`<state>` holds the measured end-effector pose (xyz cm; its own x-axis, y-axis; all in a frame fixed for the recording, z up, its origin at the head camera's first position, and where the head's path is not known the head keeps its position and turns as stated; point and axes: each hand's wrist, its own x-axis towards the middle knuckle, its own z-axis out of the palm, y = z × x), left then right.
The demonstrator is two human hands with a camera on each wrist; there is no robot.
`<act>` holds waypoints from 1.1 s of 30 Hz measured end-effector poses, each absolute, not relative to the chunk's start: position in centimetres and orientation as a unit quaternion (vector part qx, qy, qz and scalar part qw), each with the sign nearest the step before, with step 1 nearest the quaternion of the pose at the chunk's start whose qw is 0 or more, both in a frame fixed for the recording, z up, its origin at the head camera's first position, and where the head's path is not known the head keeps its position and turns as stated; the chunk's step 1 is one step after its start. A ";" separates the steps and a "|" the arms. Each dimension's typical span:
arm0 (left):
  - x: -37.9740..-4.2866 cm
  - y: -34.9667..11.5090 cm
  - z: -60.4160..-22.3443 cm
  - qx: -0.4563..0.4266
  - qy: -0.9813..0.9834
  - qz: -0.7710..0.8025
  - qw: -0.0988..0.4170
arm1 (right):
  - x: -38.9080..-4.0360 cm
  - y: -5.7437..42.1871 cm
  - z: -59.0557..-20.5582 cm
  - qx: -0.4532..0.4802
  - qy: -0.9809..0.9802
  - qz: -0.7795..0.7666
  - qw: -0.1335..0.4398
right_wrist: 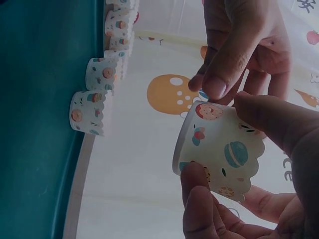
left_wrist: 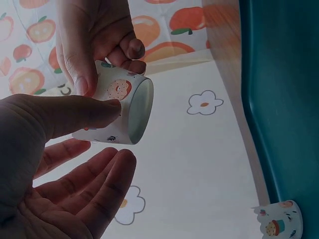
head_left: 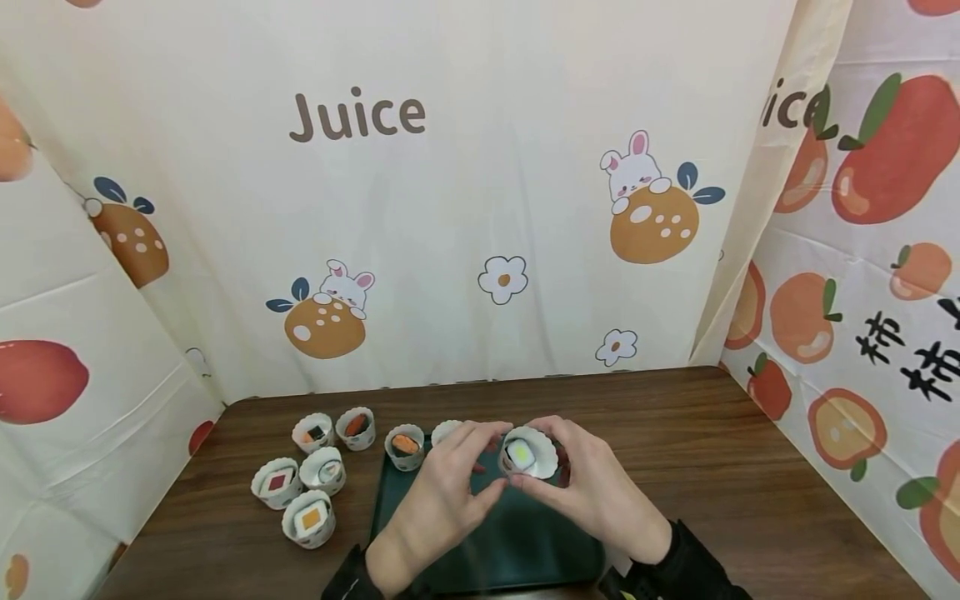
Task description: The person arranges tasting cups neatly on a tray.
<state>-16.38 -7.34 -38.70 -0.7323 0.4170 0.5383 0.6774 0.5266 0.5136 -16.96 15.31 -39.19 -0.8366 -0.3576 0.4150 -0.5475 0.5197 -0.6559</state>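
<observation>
My right hand (head_left: 600,487) grips a white scalloped paper baking cup (head_left: 550,461), printed with small cakes and cookies. A white piece with a yellow-green centre, like a toy sushi roll (head_left: 520,454), sits inside. My left hand (head_left: 442,492) is at the cup's other side; its thumb lies against or close to the cup wall, and its fingers stand apart, fairly straight. Both hands are above a dark green tray (head_left: 525,558). On the tray's far left corner stand a cup with an orange-topped piece (head_left: 405,446) and another cup (head_left: 445,429), partly hidden behind my left hand.
Several more filled baking cups stand on the brown wooden table (head_left: 750,500) left of the tray, among them one with a yellow-centred piece (head_left: 309,518) and one with a red-centred piece (head_left: 277,482). A printed fabric curtain (head_left: 450,208) surrounds the table's back and sides.
</observation>
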 end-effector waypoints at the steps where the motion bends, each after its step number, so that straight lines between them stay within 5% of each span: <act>1: -16.4 -7.3 -38.7 -0.322 -0.854 -0.368 0.180 | -17.0 15.3 -39.3 0.266 -0.861 0.417 0.113; 22: -16.7 -7.6 -38.7 -0.302 -0.846 -0.415 0.148 | -17.1 16.0 -38.8 0.265 -0.852 0.451 0.031; 33: -17.0 -7.8 -39.2 -0.309 -0.851 -0.383 0.183 | -17.0 16.0 -38.5 0.264 -0.857 0.438 0.057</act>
<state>-17.01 -7.85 -39.17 -0.7422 0.3850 0.5485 0.6659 0.5161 0.5388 -17.00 16.03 -38.48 -0.8539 -0.4035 0.3287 -0.5029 0.4769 -0.7209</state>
